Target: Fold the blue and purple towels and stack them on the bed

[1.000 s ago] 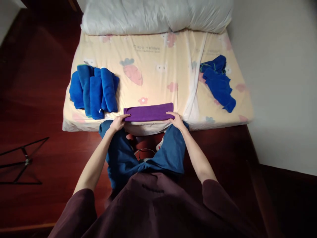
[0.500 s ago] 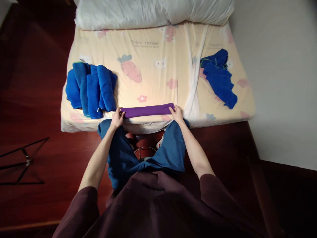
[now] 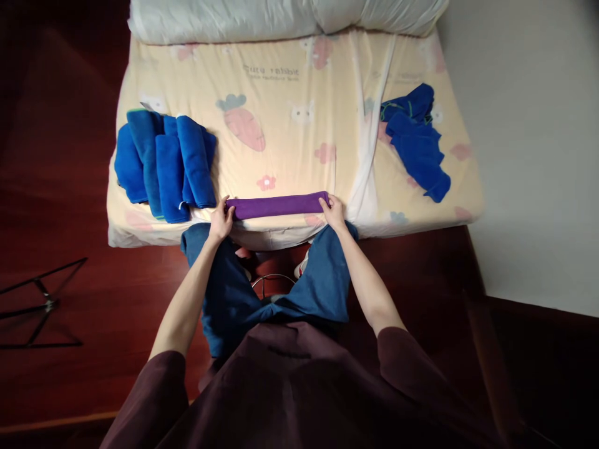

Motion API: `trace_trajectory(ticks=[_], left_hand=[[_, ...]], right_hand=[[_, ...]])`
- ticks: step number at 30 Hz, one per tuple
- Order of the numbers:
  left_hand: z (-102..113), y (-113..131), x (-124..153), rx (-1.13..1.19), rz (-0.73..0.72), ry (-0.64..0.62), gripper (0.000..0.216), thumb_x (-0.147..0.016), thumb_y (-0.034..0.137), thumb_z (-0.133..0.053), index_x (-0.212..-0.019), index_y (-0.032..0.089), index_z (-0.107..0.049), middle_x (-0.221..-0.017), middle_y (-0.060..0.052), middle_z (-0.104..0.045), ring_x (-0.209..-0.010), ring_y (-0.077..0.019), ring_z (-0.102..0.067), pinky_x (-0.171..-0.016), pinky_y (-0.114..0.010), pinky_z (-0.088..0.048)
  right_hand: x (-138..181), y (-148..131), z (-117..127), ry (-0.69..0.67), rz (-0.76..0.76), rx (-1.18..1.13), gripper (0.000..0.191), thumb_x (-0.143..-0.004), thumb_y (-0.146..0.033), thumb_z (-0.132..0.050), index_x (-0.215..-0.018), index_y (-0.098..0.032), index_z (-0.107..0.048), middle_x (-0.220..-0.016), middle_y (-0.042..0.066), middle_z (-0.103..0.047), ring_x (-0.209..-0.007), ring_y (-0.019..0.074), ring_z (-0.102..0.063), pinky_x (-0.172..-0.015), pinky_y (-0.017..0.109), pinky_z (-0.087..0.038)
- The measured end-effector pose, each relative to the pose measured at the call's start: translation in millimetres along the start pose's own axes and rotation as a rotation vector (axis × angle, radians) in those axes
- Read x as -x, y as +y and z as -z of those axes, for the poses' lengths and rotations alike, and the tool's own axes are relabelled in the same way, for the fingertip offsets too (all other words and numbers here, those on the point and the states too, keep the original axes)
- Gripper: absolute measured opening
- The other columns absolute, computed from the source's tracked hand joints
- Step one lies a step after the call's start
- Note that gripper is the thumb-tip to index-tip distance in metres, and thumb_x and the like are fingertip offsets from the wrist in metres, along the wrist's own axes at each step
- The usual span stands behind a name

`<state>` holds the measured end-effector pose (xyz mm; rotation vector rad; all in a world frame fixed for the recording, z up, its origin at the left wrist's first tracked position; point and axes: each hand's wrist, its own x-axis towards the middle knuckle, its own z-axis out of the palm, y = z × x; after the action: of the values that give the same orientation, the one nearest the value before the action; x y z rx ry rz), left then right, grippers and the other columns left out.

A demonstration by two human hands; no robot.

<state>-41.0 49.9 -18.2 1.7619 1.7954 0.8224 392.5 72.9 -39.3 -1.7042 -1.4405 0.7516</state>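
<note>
The purple towel (image 3: 277,205), folded into a narrow strip, lies at the bed's (image 3: 290,137) near edge, left hand (image 3: 220,221) and right hand (image 3: 334,213) each closing a grip on an end, rolled blue towels (image 3: 163,163) at ten o'clock.

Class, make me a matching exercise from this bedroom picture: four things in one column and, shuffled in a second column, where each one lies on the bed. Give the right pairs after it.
Things:
1. purple towel
2. folded blue towels
3. loose blue cloth
4. white pillow

Places:
A. along the far end of the bed
B. on the bed's left side, in a row
C. at the near edge, held at its ends by the left hand and right hand
D. on the bed's right side, crumpled

Pairs: 1-C, 2-B, 3-D, 4-A
</note>
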Motion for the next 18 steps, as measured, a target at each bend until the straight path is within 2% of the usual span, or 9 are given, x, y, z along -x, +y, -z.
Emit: trace_trajectory(ticks=[3, 5, 7, 9, 11, 13, 15, 18], left_hand=[[-0.5, 5.4, 2.3, -0.002, -0.010, 0.020, 0.066, -0.106, 0.060, -0.043, -0.149, 0.011, -0.053, -0.120, -0.020, -0.071, -0.108, -0.0311, -0.071, -0.104, -0.048, -0.057], [2.5, 15.2, 7.9, -0.038, -0.053, 0.073, 0.062, -0.107, 0.053, -0.040, -0.152, 0.011, -0.051, -0.138, -0.024, -0.064, -0.124, -0.0327, -0.066, -0.111, -0.050, -0.053], [6.0, 29.4, 16.1, -0.122, -0.135, 0.117, 0.058, -0.108, 0.045, -0.037, -0.155, 0.012, -0.049, -0.155, -0.025, -0.052, -0.144, -0.0337, -0.053, -0.121, -0.052, -0.043], [6.7, 45.6, 23.7, -0.219, -0.252, 0.072, 0.057, -0.109, 0.039, -0.035, -0.158, 0.014, -0.048, -0.166, -0.022, -0.042, -0.158, -0.0330, -0.037, -0.130, -0.054, -0.030], [1.7, 60.5, 27.4, -0.281, -0.374, -0.062, 0.058, -0.108, 0.038, -0.035, -0.160, 0.015, -0.047, -0.172, -0.018, -0.035, -0.163, -0.0319, -0.026, -0.134, -0.054, -0.020], [-8.3, 70.7, 25.8, -0.300, -0.429, -0.186, 0.062, -0.108, 0.040, -0.036, -0.163, 0.014, -0.043, -0.174, -0.015, -0.030, -0.165, -0.0310, -0.020, -0.135, -0.053, -0.015], [-19.8, 74.0, 20.2, -0.291, -0.407, -0.243, 0.065, -0.107, 0.042, -0.037, -0.165, 0.014, -0.039, -0.175, -0.014, -0.027, -0.165, -0.0308, -0.019, -0.136, -0.053, -0.013], [-31.5, 67.9, 10.1, -0.240, -0.362, -0.258, 0.068, -0.106, 0.046, -0.038, -0.166, 0.014, -0.039, -0.174, -0.014, -0.029, -0.164, -0.0314, -0.022, -0.136, -0.052, -0.011]], right_hand=[[7.1, -10.8, 2.5, 0.053, 0.011, 0.064, 0.053, -0.099, -0.059, -0.054, -0.123, -0.015, -0.069, -0.107, 0.017, -0.076, -0.101, 0.0280, -0.072, -0.101, 0.046, -0.060], [15.0, -24.4, 4.9, 0.118, 0.064, 0.184, 0.054, -0.103, -0.051, -0.048, -0.140, -0.014, -0.062, -0.127, 0.020, -0.072, -0.117, 0.0292, -0.070, -0.110, 0.047, -0.056], [24.1, -41.7, 4.7, 0.143, 0.157, 0.362, 0.054, -0.106, -0.043, -0.041, -0.151, -0.015, -0.055, -0.148, 0.020, -0.061, -0.138, 0.0309, -0.059, -0.120, 0.052, -0.046], [31.8, -59.5, -0.8, 0.068, 0.285, 0.509, 0.054, -0.109, -0.038, -0.036, -0.156, -0.016, -0.052, -0.163, 0.017, -0.049, -0.154, 0.0312, -0.043, -0.128, 0.056, -0.035], [35.7, -74.4, -12.3, -0.077, 0.420, 0.578, 0.054, -0.110, -0.036, -0.035, -0.158, -0.019, -0.050, -0.171, 0.013, -0.040, -0.161, 0.0292, -0.033, -0.133, 0.056, -0.026], [35.0, -83.5, -27.0, -0.207, 0.514, 0.599, 0.054, -0.110, -0.037, -0.038, -0.161, -0.020, -0.048, -0.174, 0.010, -0.034, -0.164, 0.0273, -0.027, -0.136, 0.055, -0.019], [31.1, -85.5, -39.8, -0.291, 0.526, 0.610, 0.056, -0.110, -0.038, -0.039, -0.163, -0.020, -0.045, -0.175, 0.010, -0.032, -0.165, 0.0272, -0.025, -0.137, 0.055, -0.016], [23.6, -78.0, -46.1, -0.341, 0.467, 0.620, 0.059, -0.110, -0.040, -0.040, -0.164, -0.018, -0.043, -0.175, 0.010, -0.033, -0.165, 0.0280, -0.026, -0.137, 0.056, -0.015]])
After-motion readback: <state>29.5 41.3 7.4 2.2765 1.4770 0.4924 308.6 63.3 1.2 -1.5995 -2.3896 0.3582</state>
